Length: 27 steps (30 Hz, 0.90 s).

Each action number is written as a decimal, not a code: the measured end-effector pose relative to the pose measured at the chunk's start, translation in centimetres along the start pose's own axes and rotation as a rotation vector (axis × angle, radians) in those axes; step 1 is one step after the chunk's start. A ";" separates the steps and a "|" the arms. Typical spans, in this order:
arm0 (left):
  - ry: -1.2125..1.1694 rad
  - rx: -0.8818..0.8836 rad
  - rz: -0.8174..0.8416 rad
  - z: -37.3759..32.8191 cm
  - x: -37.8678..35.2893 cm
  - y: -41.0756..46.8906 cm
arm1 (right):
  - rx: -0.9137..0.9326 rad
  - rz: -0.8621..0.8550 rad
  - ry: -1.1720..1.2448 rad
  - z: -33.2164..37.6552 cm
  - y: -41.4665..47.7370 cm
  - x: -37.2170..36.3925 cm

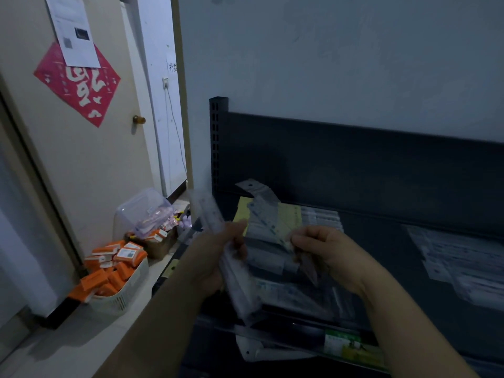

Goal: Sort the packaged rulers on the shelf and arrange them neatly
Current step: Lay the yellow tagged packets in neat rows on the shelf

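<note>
The dark shelf [381, 170] fills the right side; a pale door [90, 165] stands at the left; on the floor near it is a white basket [120, 301] of orange boxes [122, 257]; a pile [463, 263] of packed rulers lies on the shelf at the right, well apart from the hands; more packs [289, 293] lie under the hands; the left hand [218, 252] grips a tilted bundle [240, 293] of clear rulers, fingers curled round it; the right hand [321, 249] pinches the end of one ruler [267, 225] above the shelf.
</note>
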<state>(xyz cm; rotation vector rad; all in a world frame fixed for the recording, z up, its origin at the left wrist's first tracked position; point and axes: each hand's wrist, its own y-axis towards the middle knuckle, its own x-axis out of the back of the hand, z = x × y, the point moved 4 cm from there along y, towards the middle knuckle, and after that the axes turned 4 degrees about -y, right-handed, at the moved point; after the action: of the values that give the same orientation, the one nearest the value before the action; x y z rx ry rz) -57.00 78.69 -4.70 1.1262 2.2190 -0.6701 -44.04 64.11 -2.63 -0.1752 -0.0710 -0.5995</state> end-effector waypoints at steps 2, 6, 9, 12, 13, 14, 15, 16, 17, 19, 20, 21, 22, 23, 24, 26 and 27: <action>-0.011 0.010 0.029 0.7 -1.3 0.5 | 0.047 -0.018 -0.102 0.7 0.2 -0.6; 0.042 0.000 0.045 1.5 -2.2 1.8 | 0.158 -0.057 -0.341 2.0 0.8 -1.4; 0.002 -0.012 -0.025 1.1 -1.8 2.4 | 0.127 -0.035 -0.274 2.0 0.9 -1.4; -0.011 -0.065 -0.046 0.2 -1.1 2.7 | 0.094 0.000 -0.163 1.4 0.6 -0.7; -0.029 -0.091 -0.060 -0.1 -0.8 2.9 | 0.091 0.012 -0.126 1.2 0.4 -0.6; -0.050 -0.101 -0.068 -0.2 -0.6 3.0 | 0.091 0.020 -0.093 1.0 0.4 -0.6; -0.071 -0.100 -0.051 -0.2 -0.7 3.0 | 0.090 0.021 -0.065 0.8 0.3 -0.7; -0.090 -0.093 -0.020 -0.1 -0.9 2.9 | 0.082 0.021 -0.043 0.7 0.3 -0.9; -0.106 -0.083 0.009 -0.1 -1.2 2.8 | 0.069 0.029 -0.024 0.6 0.3 -1.1; -0.131 -0.057 0.027 0.2 -1.4 2.7 | 0.037 0.064 -0.013 0.4 0.5 -1.6; -0.156 -0.058 0.018 0.2 -1.4 2.8 | 0.027 0.081 -0.041 0.3 0.6 -1.7; -0.194 -0.071 0.001 0.2 -1.3 2.9 | 0.027 0.087 -0.094 0.3 0.6 -1.8; -0.238 -0.088 -0.019 0.2 -1.3 3.0 | 0.039 0.080 -0.165 0.3 0.7 -1.9; -0.271 -0.109 -0.032 0.2 -1.3 3.2 | 0.057 0.061 -0.238 0.2 0.7 -2.0; -0.287 -0.131 -0.038 0.2 -1.4 3.2 | 0.075 0.038 -0.298 0.2 0.8 -1.9; -0.289 -0.176 -0.047 0.2 -1.5 3.4 | 0.091 0.011 -0.347 0.2 0.8 -1.8; -0.296 -0.200 -0.034 0.1 -1.7 3.4 | 0.088 0.009 -0.352 0.1 0.8 -1.8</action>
<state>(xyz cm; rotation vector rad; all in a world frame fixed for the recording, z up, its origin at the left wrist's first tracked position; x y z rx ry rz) -53.34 79.43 -4.27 0.8329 2.0051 -0.5725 -45.07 65.80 -2.82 -0.1938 -0.4365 -0.5499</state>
